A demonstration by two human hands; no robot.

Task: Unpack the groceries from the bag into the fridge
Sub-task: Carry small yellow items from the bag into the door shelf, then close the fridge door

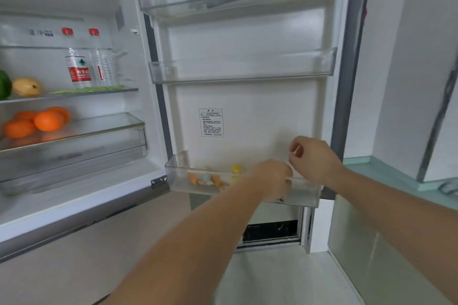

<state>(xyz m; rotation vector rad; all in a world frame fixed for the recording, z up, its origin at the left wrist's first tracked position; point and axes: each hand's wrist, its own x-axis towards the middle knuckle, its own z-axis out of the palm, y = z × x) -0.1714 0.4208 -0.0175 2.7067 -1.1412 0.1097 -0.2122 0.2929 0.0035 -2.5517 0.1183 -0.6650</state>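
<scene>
The fridge door stands open, and both my hands are at its bottom door bin (178,181). My left hand (272,177) reaches down into the right half of that clear bin. Its fingers are hidden behind the rim, so any hold is unclear. My right hand (313,158) hovers just above the bin's right end with curled fingers, and I see nothing in them. Small orange, pale and yellow items (213,178) lie in the left half of the bin. No grocery bag is in view.
Two water bottles (79,67), a yellow mango (26,86) and a green fruit stand on a fridge shelf. Oranges (47,120) lie on the shelf below. The middle door bin (243,69) holds nothing visible. A pale green counter (386,171) runs along the right.
</scene>
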